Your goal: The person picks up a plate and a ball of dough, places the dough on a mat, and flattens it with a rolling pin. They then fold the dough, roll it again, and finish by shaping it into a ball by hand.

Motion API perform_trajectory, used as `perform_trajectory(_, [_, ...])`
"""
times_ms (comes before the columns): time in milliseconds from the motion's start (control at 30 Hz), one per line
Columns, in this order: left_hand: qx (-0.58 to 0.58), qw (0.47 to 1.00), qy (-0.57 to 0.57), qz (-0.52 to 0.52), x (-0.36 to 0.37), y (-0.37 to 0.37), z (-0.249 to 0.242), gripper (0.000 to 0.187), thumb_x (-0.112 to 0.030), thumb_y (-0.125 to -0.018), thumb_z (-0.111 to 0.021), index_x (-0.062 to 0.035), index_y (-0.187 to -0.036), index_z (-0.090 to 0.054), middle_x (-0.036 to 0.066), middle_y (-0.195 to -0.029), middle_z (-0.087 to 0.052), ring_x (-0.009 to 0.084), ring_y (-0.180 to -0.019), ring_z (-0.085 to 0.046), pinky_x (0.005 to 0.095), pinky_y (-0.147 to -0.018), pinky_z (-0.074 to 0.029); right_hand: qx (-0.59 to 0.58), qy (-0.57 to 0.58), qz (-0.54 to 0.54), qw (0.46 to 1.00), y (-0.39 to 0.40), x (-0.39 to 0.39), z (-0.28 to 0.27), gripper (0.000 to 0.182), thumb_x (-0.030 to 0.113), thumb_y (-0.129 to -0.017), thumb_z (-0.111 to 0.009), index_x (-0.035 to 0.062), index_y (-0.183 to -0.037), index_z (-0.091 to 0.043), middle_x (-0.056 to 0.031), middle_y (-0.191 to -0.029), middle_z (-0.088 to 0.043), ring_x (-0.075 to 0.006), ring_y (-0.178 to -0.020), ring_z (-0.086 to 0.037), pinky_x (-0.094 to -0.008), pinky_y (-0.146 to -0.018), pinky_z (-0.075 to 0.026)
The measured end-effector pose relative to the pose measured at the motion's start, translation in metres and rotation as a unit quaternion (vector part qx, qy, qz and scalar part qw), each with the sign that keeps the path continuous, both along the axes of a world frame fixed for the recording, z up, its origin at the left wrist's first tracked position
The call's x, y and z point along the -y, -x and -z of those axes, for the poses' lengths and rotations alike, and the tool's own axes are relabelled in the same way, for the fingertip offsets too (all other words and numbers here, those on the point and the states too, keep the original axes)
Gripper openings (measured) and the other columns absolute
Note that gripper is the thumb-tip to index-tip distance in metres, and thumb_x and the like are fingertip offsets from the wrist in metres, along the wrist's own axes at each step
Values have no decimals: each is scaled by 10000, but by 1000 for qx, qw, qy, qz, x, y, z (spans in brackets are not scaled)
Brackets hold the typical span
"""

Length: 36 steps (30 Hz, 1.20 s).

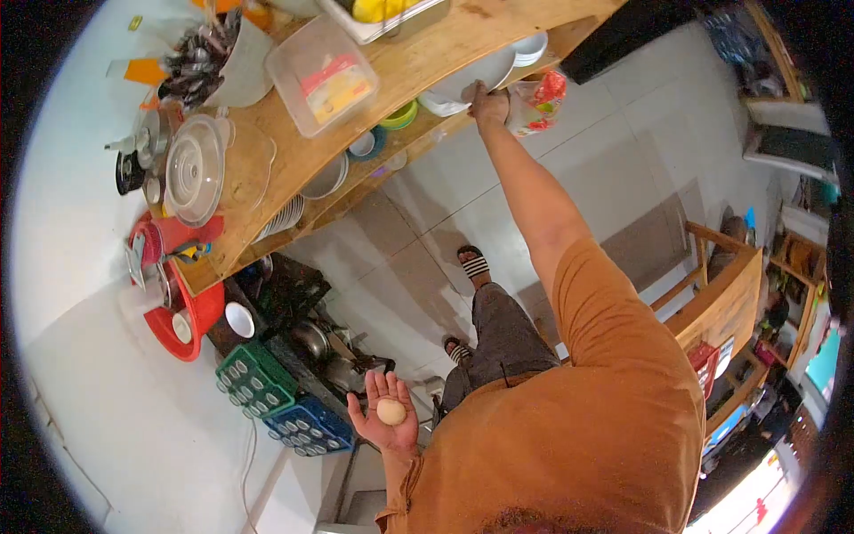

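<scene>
Orange short-sleeved shirt (569,427) fills the lower frame, nearest the lens; view is inverted, looking down the body to striped sandals on a pale tiled floor (614,151). One hand (384,416), which side cannot be told from this view, is held palm up with fingers spread, a small round pale dough ball (390,411) resting loose on the palm, not pinched. Other hand (488,104), arm fully extended, is closed on the rim of a wide white shallow bowl (471,78) at the edge of the long wooden shelf unit (418,62). Clear plastic lidded box (322,76) sits on the shelf top. Green and blue plastic crates (276,400) stand near the palm-up hand.
</scene>
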<state>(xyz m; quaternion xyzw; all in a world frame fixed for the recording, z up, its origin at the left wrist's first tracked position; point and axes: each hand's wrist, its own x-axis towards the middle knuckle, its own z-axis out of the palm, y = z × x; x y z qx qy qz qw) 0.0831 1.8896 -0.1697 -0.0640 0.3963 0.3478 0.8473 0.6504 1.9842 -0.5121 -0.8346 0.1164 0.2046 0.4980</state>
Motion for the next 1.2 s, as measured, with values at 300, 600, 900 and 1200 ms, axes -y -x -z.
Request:
perform_trajectory(300, [18,988,8,152,-6,-21,-14,543,-488,-1036,-577,-57,-1357,-652,131,-1161,-765,296,-1084,-737,449,-927,-620,-22,-129,63,989,128,188,-89,479,452,-1042,-649,-13,-930,-679,-96,-669,-673,-173,-511,-617,-355,-493,-515])
perform_trajectory(600, [57,893,-20,446,60,-19,-6,366,-387,-1069,-588,-31,-1103,-668,49,-815,-581,179,-689,-493,332,-602,-420,11,-230,193,954,392,419,-295,473,460,-1031,-689,-12,-1009,-710,-54,-772,-692,-121,-612,-621,-299,-568,-528])
perform_trajectory(900, [145,647,-28,748,236,39,-56,441,-436,-1088,-508,-43,-1033,-700,46,-764,-562,173,-641,-490,336,-600,-394,118,-252,347,896,689,569,-438,490,470,-1047,-654,-13,-1054,-733,-38,-812,-706,-110,-661,-633,-281,-603,-529])
perform_trajectory(1200, [264,388,-143,871,424,154,-73,619,-628,-1071,-487,-33,-1128,-646,84,-885,-659,196,-654,-576,377,-609,-466,181,-243,493,815,859,694,-445,462,443,-1063,-637,-4,-1124,-736,-30,-866,-714,-87,-715,-635,-255,-602,-516])
